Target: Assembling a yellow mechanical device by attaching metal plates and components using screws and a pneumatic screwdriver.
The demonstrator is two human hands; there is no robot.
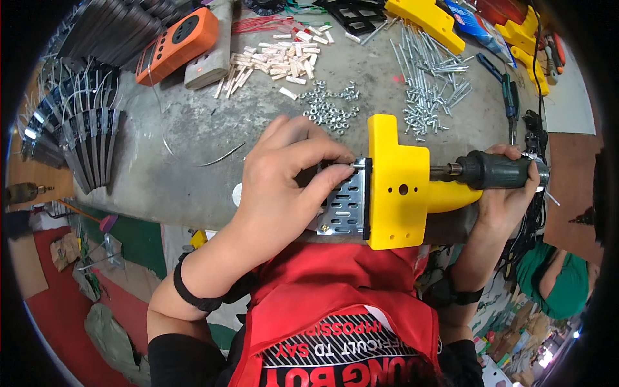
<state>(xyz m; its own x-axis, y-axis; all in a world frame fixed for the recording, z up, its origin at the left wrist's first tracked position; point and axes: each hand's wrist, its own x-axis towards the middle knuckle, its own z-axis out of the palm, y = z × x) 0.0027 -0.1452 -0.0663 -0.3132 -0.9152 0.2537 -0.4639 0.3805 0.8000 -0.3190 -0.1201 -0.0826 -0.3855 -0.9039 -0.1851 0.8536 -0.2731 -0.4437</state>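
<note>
At the table's near edge stands a yellow plastic housing with a handle, a dark strip and a perforated metal plate on its left side. My left hand pinches at the plate's far corner, thumb and forefinger together; what lies between the fingertips is too small to make out. My right hand is wrapped round a dark green electric screwdriver. The driver lies level, its shaft pointing left against the housing's right side, in line with the pinching fingers. Where the tip meets the housing is hidden.
Beyond my hands lie loose nuts, pale short tubes, long bolts and short screws. An orange meter box and fanned dark strips with wires occupy the left. More yellow housings and pliers lie far right.
</note>
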